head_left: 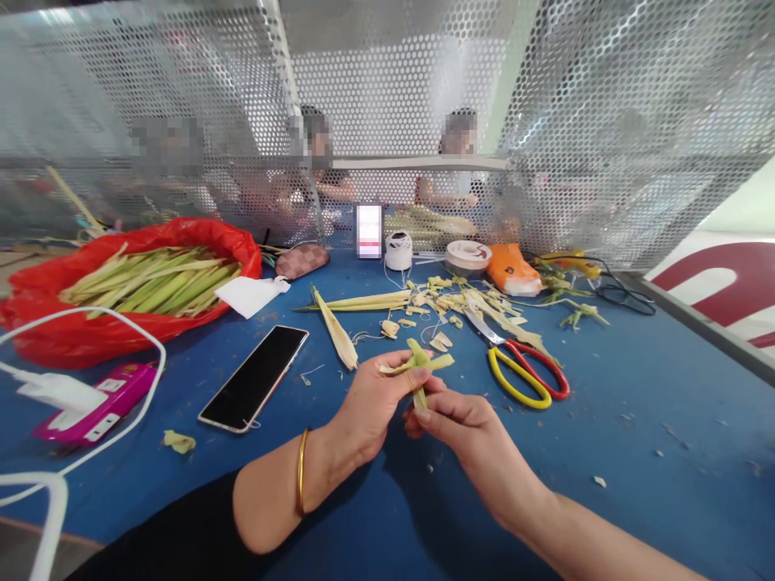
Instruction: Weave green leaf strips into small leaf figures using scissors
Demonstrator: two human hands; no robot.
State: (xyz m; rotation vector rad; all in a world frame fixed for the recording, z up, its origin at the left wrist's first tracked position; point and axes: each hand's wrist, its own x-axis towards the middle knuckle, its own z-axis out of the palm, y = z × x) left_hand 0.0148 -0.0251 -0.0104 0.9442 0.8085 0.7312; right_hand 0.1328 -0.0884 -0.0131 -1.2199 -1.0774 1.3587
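My left hand (383, 395) pinches a small piece folded from pale green corn husk strips (419, 355), its short ends sticking out to the sides and top. Just below, my right hand (460, 420) grips the lower end of the same piece between thumb and fingers. Both hands are close together above the blue table. Ahead of them lie husk scraps (441, 298) and a single pointed husk leaf (335, 327). Scissors (526, 371) with one yellow and one red handle rest to the right of my hands, blades partly among the scraps.
At left, a red plastic bag (36, 339) holds many husk leaves, near a purple power strip (100, 403) with a white cable. A black phone (254, 379) lies left of my hands. Thread (398, 252), tape (468, 257) and an orange tissue pack (513, 269) stand before a perforated metal screen (400, 89); people sit behind it.
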